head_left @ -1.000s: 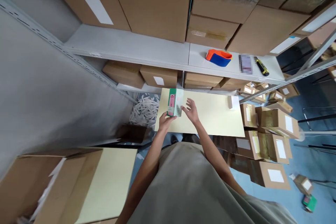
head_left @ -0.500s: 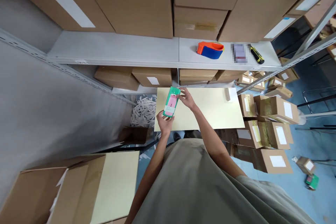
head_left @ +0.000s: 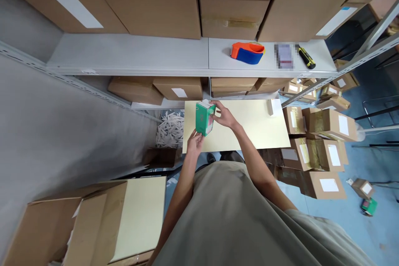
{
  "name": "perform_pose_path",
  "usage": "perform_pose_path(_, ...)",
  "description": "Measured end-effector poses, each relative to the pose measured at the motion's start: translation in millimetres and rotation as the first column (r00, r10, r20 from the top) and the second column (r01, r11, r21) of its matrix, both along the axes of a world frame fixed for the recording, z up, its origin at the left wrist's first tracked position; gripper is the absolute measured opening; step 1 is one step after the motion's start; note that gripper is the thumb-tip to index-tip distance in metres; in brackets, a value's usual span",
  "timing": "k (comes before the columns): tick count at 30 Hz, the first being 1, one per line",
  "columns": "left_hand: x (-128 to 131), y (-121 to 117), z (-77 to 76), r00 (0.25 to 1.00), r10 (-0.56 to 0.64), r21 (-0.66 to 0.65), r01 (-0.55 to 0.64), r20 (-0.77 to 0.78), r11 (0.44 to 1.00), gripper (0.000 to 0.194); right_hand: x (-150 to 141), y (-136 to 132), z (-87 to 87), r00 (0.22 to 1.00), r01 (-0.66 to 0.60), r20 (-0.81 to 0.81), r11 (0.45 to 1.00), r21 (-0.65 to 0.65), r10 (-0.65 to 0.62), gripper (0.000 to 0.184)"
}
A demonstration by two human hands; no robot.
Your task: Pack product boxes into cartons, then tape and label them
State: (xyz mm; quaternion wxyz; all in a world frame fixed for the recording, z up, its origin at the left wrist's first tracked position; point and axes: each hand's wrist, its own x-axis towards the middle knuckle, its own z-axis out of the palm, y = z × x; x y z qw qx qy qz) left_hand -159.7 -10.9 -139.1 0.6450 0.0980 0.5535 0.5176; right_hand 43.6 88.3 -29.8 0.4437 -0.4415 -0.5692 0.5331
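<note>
A small green box [head_left: 202, 119] with a white top end and a pink patch on one side is held up over the pale yellow board [head_left: 246, 133]. My left hand [head_left: 195, 141] grips it from below at its lower end. My right hand [head_left: 225, 116] has its thumb and fingers closed on the upper right edge. The box stands tilted, with a plain green side turned toward me. Part of the pink side is hidden behind my right fingers.
A white small box [head_left: 274, 107] stands at the board's far right. On the shelf [head_left: 140, 52] lie an orange and blue tape dispenser [head_left: 248, 53] and a yellow-black utility knife [head_left: 307, 57]. Cardboard cartons [head_left: 330, 126] are stacked at the right. White paper strips [head_left: 171, 129] fill a spot at the left.
The green box has been turned in my hands: its pink front faced up before, and now a green side and the white end show. Both hands keep hold of it.
</note>
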Motion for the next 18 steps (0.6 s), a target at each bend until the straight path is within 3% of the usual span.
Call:
perform_pose_path(5,15,1,1.0,0.998,-0.070,0.011,0.070,0.004,0.997,0.056,13,11,6.4,0.986,0.083,0.139,0.994,0.075,-0.093,0.049)
perform_pose_path(9,21,2,3.6,0.999,-0.009,-0.036,0.011,0.050,0.999,0.023,21,19,5.8,0.984,0.069,0.159,0.995,0.077,-0.081,0.048)
perform_pose_path(12,23,2,6.2,0.995,0.047,-0.074,-0.040,0.087,0.996,0.013,27,24,1.8,0.977,0.018,0.208,0.994,0.111,-0.040,0.051)
perform_pose_path(18,29,-1,13.1,0.979,0.134,-0.122,-0.116,0.153,0.986,0.037,30,30,-13.6,0.907,0.055,0.407,0.989,0.135,-0.106,0.056)
